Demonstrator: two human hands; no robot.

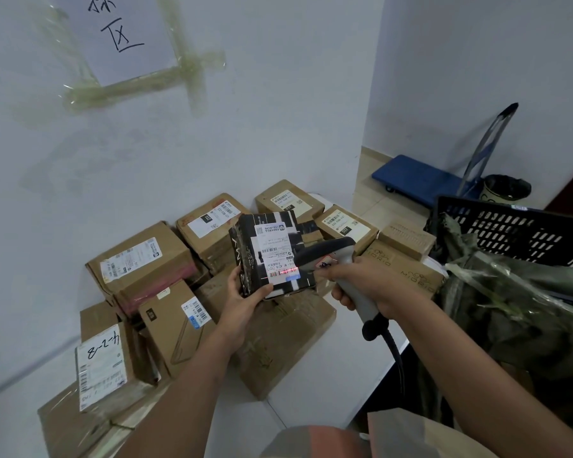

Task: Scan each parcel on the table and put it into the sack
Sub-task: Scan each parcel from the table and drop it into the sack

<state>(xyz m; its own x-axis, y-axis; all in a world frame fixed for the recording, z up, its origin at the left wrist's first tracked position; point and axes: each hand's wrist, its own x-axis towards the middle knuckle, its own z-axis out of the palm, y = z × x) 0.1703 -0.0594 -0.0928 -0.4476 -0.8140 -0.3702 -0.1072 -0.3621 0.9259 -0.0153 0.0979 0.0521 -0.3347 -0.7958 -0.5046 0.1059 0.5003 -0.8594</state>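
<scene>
At the bottom of the frame, two bare forearms reach up from the person's body toward the centre. The left hand [245, 300] holds a black parcel [268, 252] from below at its lower left corner, thumb on the face and fingers curled behind, lifting it clear of the pile. The right hand [361, 285] has its grip closed round the handle of a grey barcode scanner [328, 256], whose dark cable [389, 345] trails down toward the lower centre. The scanner's head sits just right of the parcel, and a red scan line [283, 272] falls across the white shipping label on the parcel's lower face.

Below and behind the hands, brown cardboard parcels [139, 269] lie heaped on a white desk [328, 368], filling the left and centre of the frame; one at lower left [101, 361] carries a label with handwritten digits. At the right edge, a dark green sack [510, 312], patched with clear tape, stands open beside the desk, with a black plastic crate [510, 226] just behind it.

Farther back at right, a blue platform trolley [420, 178] rests on the tiled floor near a black-lined bin [505, 190]. In the upper left, a handwritten paper sign [123, 31] is taped to the white wall.
</scene>
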